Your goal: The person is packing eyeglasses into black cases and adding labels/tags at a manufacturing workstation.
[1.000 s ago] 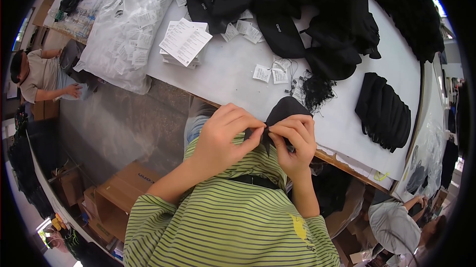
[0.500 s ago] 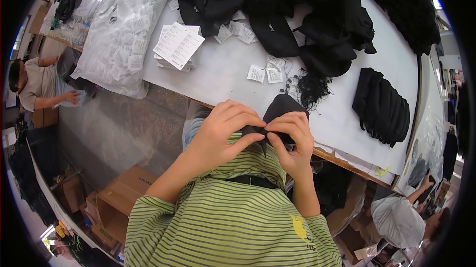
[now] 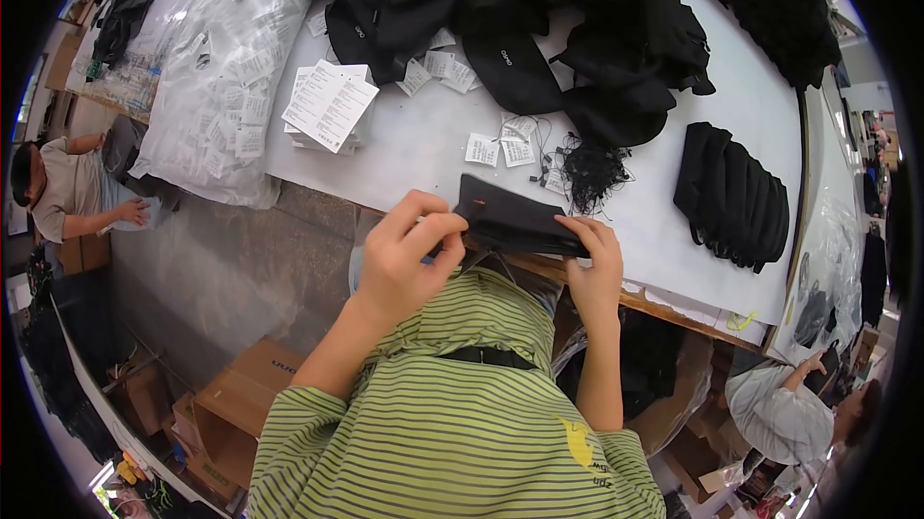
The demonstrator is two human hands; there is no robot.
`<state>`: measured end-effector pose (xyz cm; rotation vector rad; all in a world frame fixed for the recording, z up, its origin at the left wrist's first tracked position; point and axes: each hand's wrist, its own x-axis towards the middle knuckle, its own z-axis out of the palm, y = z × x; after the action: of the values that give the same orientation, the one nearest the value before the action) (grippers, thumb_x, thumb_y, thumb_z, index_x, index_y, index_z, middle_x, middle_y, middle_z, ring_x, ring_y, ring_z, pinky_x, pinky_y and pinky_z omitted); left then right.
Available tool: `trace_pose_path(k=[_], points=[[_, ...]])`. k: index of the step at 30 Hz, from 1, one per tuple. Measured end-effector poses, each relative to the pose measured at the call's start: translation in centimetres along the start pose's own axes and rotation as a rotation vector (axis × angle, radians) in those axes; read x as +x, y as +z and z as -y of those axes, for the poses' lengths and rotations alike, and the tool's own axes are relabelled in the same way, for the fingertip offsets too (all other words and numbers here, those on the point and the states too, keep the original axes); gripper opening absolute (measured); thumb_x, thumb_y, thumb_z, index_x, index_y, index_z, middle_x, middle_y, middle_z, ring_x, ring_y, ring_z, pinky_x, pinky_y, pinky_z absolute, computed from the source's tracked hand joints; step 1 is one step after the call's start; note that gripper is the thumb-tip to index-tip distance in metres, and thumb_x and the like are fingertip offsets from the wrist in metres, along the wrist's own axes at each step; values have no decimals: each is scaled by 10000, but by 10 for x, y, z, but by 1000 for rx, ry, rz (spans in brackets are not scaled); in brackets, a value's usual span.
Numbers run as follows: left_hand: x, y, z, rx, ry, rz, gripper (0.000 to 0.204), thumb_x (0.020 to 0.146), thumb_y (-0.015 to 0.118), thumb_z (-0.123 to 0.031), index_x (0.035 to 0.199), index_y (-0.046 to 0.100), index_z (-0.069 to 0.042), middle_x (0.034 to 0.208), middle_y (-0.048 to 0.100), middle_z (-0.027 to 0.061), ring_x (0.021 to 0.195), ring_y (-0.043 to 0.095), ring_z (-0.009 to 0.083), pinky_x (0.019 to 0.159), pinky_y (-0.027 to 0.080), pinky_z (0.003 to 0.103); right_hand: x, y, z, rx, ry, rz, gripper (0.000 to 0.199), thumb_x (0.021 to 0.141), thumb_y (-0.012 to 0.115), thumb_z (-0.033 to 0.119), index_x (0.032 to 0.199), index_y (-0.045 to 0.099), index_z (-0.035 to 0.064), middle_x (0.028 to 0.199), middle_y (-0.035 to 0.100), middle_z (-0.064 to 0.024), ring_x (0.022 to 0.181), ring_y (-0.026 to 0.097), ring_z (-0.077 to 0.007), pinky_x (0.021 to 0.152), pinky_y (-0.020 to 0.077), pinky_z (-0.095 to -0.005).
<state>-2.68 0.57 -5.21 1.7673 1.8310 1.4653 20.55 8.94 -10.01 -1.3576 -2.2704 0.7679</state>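
A flat black fabric piece (image 3: 515, 219) with a small red mark is held stretched sideways over the table's near edge. My left hand (image 3: 409, 254) pinches its left end, with the fingers curled in. At the other end, my right hand (image 3: 599, 264) grips the fabric between thumb and fingers. Just beyond the piece lies a tangle of black strings (image 3: 592, 172). Several small white tags (image 3: 499, 145) rest on the table beside it.
Black caps (image 3: 520, 71) are heaped across the white table (image 3: 404, 148). A stack of white cards (image 3: 332, 107) and a clear bag of tags (image 3: 217, 86) lie left; a row of folded black fabric items (image 3: 733, 196) lies right. Cardboard boxes (image 3: 236, 399) stand below left. Two people work nearby.
My hands have moved apart, the left one leftward. The fabric, bunched between my fingertips before, is now spread out flat with its red mark showing.
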Motion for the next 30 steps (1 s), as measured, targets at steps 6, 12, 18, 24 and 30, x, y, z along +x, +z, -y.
trace_pose_path(k=[6, 12, 18, 24, 30], points=[[3, -19, 9, -128, -348, 102, 132, 773, 571, 42, 861, 638, -30, 1010, 521, 100, 887, 539, 180, 777, 452, 284, 10, -36, 9, 110, -50, -116, 421, 599, 590, -120, 950, 686, 91, 976, 605, -66, 956, 558, -268, 798, 474, -359], [32, -23, -15, -283, 4, 449, 289, 773, 557, 56, 1010, 637, -89, 1149, 547, 92, 1020, 540, 237, 885, 435, 316, 49, -72, 38, 171, -298, 33, 252, 563, 564, -101, 759, 638, 38, 827, 573, -66, 855, 535, -259, 705, 449, -325], [41, -7, -20, 54, 628, 592, 301, 692, 614, -26, 976, 628, -127, 1195, 556, 20, 1063, 533, 220, 918, 450, 357, 77, -75, 56, 278, -380, 406, 203, 601, 552, -81, 749, 624, 38, 746, 525, -74, 786, 500, -267, 678, 416, -355], [36, -9, -12, 211, 741, 570, 220, 685, 615, -96, 903, 590, -90, 1092, 599, 46, 1037, 564, 220, 875, 481, 347, 69, -38, 58, 532, -205, 133, 421, 818, 662, 98, 1212, 514, 67, 1165, 542, -89, 1044, 552, -223, 934, 416, -334], [25, -2, 5, 213, 587, 561, 247, 657, 673, -104, 893, 620, -52, 868, 609, 62, 887, 603, 232, 787, 501, 354, 43, -45, 62, 496, -101, 397, 388, 824, 692, 166, 1164, 554, 39, 1015, 619, -98, 912, 615, -198, 792, 481, -299]])
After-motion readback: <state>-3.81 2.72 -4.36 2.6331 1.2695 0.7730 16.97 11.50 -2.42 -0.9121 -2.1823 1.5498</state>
